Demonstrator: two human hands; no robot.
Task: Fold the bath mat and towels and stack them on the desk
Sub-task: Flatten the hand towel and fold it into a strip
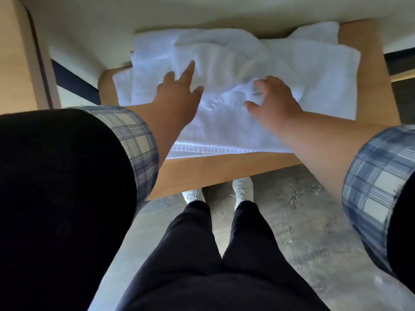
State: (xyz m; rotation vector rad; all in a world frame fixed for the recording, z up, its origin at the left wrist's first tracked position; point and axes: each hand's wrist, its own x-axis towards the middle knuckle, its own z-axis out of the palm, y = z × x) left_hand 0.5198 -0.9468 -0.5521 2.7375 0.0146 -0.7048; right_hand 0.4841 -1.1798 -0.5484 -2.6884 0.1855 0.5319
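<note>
White towels [224, 63] lie rumpled and overlapping across the wooden desk [224, 169]. The nearest piece [220, 135] is flat, with a ribbed woven border along its front edge; it may be the bath mat. My left hand [177, 93] reaches over the pile with fingers spread and straight, the palm down on or just over the cloth. My right hand [271, 97] is to the right of it, its fingers curled into a raised bunch of white cloth [242, 88].
A white wall rises right behind the desk. A light wooden panel [13, 52] stands at the left. Bare desk shows along the front edge and at the right [370, 75]. Below are grey patterned floor [303, 221], my legs and white shoes.
</note>
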